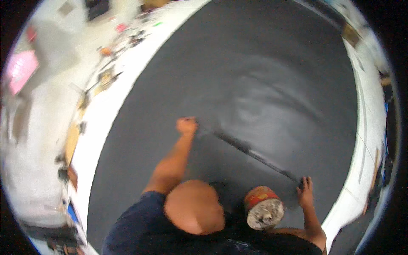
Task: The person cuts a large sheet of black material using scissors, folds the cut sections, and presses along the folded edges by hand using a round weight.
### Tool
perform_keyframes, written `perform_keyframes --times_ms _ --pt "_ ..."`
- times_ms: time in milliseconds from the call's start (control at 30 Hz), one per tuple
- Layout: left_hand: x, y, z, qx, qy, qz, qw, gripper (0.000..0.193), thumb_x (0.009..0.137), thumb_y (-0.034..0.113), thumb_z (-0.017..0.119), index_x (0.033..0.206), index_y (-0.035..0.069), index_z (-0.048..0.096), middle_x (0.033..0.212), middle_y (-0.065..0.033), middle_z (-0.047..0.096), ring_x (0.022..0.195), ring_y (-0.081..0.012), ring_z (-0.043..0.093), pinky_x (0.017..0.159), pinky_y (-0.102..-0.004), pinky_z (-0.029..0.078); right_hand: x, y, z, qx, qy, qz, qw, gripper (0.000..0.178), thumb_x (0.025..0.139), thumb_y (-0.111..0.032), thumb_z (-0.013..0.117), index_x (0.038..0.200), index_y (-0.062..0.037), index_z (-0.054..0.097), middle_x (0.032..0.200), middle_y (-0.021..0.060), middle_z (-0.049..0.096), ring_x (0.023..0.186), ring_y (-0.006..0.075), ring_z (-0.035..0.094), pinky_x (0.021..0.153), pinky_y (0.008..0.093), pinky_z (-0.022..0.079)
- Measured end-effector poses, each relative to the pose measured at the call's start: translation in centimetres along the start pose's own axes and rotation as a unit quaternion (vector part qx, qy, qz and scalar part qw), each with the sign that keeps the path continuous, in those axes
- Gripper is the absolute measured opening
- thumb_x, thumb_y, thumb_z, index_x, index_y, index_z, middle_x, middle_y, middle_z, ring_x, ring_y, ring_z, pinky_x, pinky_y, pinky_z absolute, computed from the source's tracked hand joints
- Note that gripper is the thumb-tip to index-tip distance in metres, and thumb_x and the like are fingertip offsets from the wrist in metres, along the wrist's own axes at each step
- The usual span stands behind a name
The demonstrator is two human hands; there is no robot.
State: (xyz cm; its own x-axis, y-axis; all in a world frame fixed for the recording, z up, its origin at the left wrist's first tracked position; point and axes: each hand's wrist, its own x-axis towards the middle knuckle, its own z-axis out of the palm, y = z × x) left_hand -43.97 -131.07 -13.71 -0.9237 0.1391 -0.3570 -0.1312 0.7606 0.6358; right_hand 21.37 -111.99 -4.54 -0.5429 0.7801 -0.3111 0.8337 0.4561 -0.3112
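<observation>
A long, thin dark strip stretches diagonally between my hands, low over a broad dark grey sheet. Its exact kind is blurred. My left hand is closed in a fist at the strip's far left end. At its near right end, the fingers of my right hand are bent around a dark part of it. An orange-red tin with a crusted, pale top stands on the sheet near my body, left of my right hand. Beside my left arm, a rounded bare-skin shape hides part of the sheet.
A white surface borders the sheet on the left and also shows along the right. Several small tools and scraps lie along its left edge. A pink sheet is at the far left. Something dark and roll-like lies at the top right.
</observation>
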Motion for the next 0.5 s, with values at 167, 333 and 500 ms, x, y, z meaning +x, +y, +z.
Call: perform_keyframes --times_ms 167,333,500 --pt "-7.3 5.2 0.5 0.18 0.165 0.174 0.954 0.066 0.079 0.029 0.075 0.13 -0.003 0.046 0.124 -0.0229 0.053 0.114 -0.036 0.055 0.094 -0.0454 0.047 0.4 -1.8 -2.1 0.008 -0.029 0.088 0.996 0.062 0.087 -0.024 0.065 0.143 -0.0152 0.041 0.152 0.0216 0.03 0.14 0.0403 0.029 0.113 0.0462 0.032" --pt "-10.4 2.3 -0.7 0.242 0.001 0.539 0.807 0.059 0.087 0.037 0.068 0.135 0.007 0.052 0.134 -0.0226 0.048 0.124 -0.0413 0.045 0.102 -0.0498 0.039 1.5 -0.2 0.4 0.0 0.0 0.033 0.999 0.063 0.09 -0.029 0.062 0.147 -0.0158 0.035 0.154 0.0196 0.026 0.139 0.0403 0.031 0.113 0.0476 0.033" --pt "-11.9 3.1 1.6 0.242 -0.084 0.53 0.808 0.06 0.087 0.039 0.068 0.135 0.007 0.051 0.139 -0.0236 0.043 0.128 -0.0418 0.042 0.105 -0.0497 0.036 -0.3 1.0 0.4 -0.01 0.022 0.043 0.999 0.064 0.089 -0.027 0.062 0.146 -0.0153 0.035 0.154 0.02 0.026 0.139 0.0422 0.032 0.112 0.0487 0.034"
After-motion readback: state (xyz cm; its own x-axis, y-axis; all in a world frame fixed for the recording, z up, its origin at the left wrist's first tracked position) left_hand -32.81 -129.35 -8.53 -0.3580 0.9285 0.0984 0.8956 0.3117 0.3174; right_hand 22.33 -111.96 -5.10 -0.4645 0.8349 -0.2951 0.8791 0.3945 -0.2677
